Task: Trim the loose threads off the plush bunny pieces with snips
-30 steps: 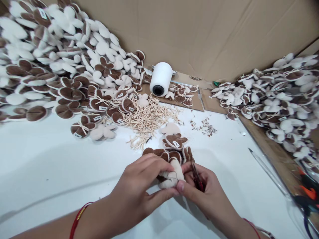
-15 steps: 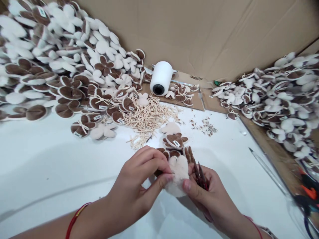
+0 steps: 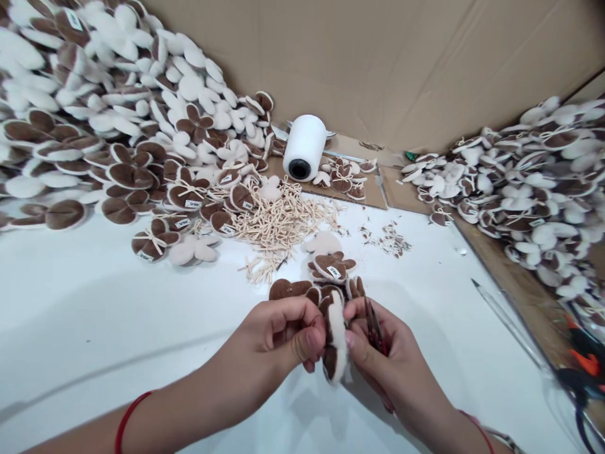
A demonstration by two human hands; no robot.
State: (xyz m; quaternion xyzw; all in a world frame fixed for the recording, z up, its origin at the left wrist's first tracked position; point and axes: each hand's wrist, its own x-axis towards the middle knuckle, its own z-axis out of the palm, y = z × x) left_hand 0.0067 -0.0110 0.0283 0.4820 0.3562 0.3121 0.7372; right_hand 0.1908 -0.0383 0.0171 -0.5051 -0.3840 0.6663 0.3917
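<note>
A brown-and-white plush piece (image 3: pixel 336 334) is held edge-on above the white table, between both hands. My left hand (image 3: pixel 288 337) pinches at its brown side, with thumb and fingertips together. On the white side, my right hand (image 3: pixel 378 347) grips the piece between thumb and fingers. Small dark pointed snips (image 3: pixel 374 328) also rest in my right hand, tips upward. Just beyond the hands lie more plush pieces, one brown with a white label (image 3: pixel 333 271). Whether my left fingertips hold a thread cannot be made out.
A large heap of plush pieces (image 3: pixel 127 94) fills the left; another heap (image 3: pixel 534 202) is at right. Cream bows (image 3: pixel 278 227) lie mid-table before a white thread spool (image 3: pixel 305 148). Tweezers (image 3: pixel 505 321) and orange-and-black handles (image 3: pixel 586 362) are at right.
The plush piece has turned from its white face to edge-on, showing its brown side. My left fingers have curled in and shifted slightly left, uncovering a brown piece behind.
</note>
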